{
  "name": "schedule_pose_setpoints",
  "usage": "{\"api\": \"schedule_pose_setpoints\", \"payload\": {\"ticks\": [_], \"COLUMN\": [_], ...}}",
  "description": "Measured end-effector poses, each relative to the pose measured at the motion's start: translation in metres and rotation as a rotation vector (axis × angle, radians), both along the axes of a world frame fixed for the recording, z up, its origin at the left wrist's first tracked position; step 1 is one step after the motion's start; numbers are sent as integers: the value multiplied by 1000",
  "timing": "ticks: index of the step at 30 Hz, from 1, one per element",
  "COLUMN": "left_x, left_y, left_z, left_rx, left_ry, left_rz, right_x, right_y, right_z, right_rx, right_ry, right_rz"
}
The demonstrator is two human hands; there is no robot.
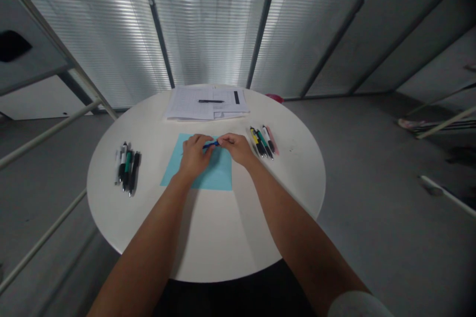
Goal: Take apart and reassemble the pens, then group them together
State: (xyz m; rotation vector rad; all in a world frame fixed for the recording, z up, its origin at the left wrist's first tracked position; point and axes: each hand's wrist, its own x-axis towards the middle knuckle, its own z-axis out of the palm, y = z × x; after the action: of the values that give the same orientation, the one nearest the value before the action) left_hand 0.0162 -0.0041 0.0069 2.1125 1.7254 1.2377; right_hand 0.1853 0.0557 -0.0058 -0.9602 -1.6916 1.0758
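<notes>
Pen, blue, is at both hands' fingertips over the far part of the blue sheet, on the round table. The left hand pinches it towards the sheet's left edge, the right hand towards its right edge. It should be light and stiff, not fragile, its smooth barrel perhaps slippery; mid-barrel looks the best hold. Its long axis runs left to right, right end slightly nearer the table's far edge; which end is the tip, I cannot tell.
</notes>
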Motion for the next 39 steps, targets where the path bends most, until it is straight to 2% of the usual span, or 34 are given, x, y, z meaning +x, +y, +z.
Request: {"api": "schedule_pose_setpoints", "payload": {"ticks": [3,5,9,13,16,20,25,31,35,39], "left_x": [-13,-21,-26,-20,-16,-14,-13,-12,-12,-12], "left_y": [3,7,12,13,13,13,13,14,15,16], "left_z": [1,1,0,0,0,0,0,-1,-6,-10], "left_rx": [9,22,-49,-95,-131,-180,-223,-274,-271,-274], "left_ry": [-139,-351,-760,-962,-1016,-1050,-1151,-1193,-1132,-1069], "left_rz": [214,263,110,-30,-85,-148,-164,-196,-213,-225], "right_x": [3,6,9,12,13,10,7,9,11,13], "right_y": [4,6,7,8,8,4,1,3,1,-4], "right_z": [1,3,8,10,13,17,15,15,18,23], "right_rx": [-78,-130,-237,-343,-387,-466,-508,-609,-719,-796], "right_ry": [145,219,361,515,588,560,581,718,869,883], "right_rz": [-104,-150,-156,-158,-165,-116,-50,25,144,302]}}
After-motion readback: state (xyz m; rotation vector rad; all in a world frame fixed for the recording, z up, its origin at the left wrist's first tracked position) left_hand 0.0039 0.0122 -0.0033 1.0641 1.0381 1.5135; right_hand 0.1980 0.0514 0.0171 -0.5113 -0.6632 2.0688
